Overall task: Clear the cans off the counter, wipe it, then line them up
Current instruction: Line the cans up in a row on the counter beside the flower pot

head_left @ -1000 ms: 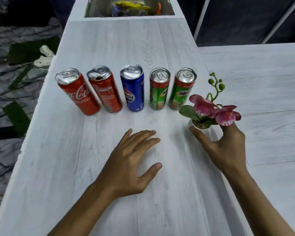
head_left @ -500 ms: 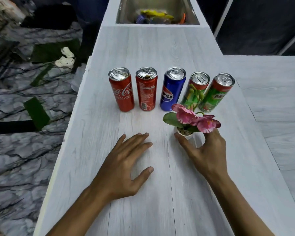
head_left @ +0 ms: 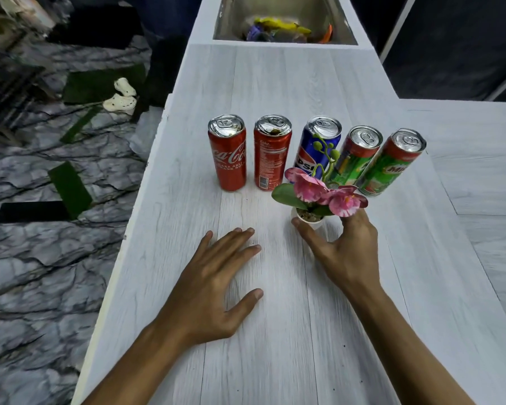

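Several cans stand upright in a row across the white counter (head_left: 275, 83): a red Coca-Cola can (head_left: 228, 154), a second red can (head_left: 271, 154), a blue Pepsi can (head_left: 310, 153), and two green Milo cans (head_left: 354, 159) (head_left: 389, 168). In front of the Pepsi can stands a small white pot with pink flowers (head_left: 310, 219). My right hand (head_left: 342, 252) grips that pot, thumb on its left side and fingers behind it. My left hand (head_left: 214, 285) rests flat on the counter with its fingers spread, holding nothing.
A steel sink (head_left: 284, 21) with colourful wrappers is set into the counter's far end. The counter widens to the right into a second white surface (head_left: 479, 159). Its left edge drops to a marbled floor, where white sandals (head_left: 120, 96) lie.
My right hand has slid the flower pot leftwards, from the right of the Milo cans to the front of the Pepsi can. My left hand has stayed flat on the counter.
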Tool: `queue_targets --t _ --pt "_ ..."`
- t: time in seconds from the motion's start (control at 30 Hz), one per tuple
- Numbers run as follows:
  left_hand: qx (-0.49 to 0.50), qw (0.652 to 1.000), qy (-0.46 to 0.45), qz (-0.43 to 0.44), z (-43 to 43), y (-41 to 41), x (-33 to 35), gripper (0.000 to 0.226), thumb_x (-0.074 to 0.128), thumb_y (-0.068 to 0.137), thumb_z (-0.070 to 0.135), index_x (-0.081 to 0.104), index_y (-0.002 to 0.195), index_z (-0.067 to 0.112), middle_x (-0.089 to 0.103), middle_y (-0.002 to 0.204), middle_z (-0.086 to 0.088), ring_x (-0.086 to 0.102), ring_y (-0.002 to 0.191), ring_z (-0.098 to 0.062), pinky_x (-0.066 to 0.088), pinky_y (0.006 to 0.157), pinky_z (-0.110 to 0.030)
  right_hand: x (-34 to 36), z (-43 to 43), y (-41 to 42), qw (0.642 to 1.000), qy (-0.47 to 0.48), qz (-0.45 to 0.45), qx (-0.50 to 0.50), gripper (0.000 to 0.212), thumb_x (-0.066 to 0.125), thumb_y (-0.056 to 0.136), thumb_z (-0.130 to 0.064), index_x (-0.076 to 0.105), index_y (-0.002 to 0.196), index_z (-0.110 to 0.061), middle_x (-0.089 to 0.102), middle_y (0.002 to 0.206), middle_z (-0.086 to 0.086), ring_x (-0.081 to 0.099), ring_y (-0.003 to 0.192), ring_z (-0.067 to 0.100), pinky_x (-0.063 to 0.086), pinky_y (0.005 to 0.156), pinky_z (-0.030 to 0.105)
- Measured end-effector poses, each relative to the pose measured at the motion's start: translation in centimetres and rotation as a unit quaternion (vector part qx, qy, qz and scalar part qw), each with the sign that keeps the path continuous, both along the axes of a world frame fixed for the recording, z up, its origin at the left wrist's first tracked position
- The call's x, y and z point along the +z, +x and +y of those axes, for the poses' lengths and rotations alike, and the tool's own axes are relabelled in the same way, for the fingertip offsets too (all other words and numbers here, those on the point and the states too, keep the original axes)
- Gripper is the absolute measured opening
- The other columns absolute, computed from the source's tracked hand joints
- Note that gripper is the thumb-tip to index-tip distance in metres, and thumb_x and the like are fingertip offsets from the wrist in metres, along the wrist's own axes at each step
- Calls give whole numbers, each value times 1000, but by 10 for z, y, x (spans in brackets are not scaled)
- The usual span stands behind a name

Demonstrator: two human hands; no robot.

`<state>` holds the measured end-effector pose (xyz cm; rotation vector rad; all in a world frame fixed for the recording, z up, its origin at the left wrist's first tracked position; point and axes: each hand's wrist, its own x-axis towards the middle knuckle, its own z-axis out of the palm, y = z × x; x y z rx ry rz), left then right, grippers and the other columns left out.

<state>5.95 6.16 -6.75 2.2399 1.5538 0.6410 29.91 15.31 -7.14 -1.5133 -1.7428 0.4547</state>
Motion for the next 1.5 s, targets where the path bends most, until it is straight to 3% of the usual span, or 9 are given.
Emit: queue_targets --t 0.4,0.8,1.0,1.23,1.4,1.5 --pt "-38 998 -22 54 -3 0 -23 71 52 97 63 39 157 28 19 171 9 11 159 -10 20 126 -56 -4 7 -1 1000 -7 -4 7 51 80 84 -53 65 121 -21 66 121 1 58 112 18 44 90 27" --pt "-34 997 -32 57 -2 -1 -24 70 52 97 64 38 157 31 16 171 12 10 159 -10 18 126 -55 -12 13 -4 999 -13 -27 13 51 77 84 -57 67 120 -24 69 116 -1 55 105 10 43 84 26" --pt "-31 997 -35 62 -1 0 -24 70 52 97 64 37 157 32 15 171 14 11 159 -10 17 126 -54 -14 16 0 999 -26 -42 19 55 73 85 -60 66 124 -22 70 118 1 62 105 20 55 85 37" --pt "-29 997 -42 61 -1 1 -23 69 50 97 66 38 156 35 17 171 15 13 158 -10 19 125 -55 -14 18 0 998 -6 -52 17 58 73 84 -62 64 126 -22 69 119 1 59 108 16 55 90 38" --pt "-28 997 -37 64 -1 1 -22 69 51 96 67 37 156 36 16 171 17 14 158 -9 14 124 -48 -14 11 2 998 -12 -48 30 70 74 80 -64 57 133 -21 63 130 3 54 121 21 51 100 43" --pt "-30 997 -36 59 0 1 -20 68 54 96 66 39 155 36 19 170 17 16 158 -9 15 124 -47 -13 -1 8 999 -7 -46 22 78 78 78 -64 59 135 -14 61 135 4 50 127 21 46 106 40"
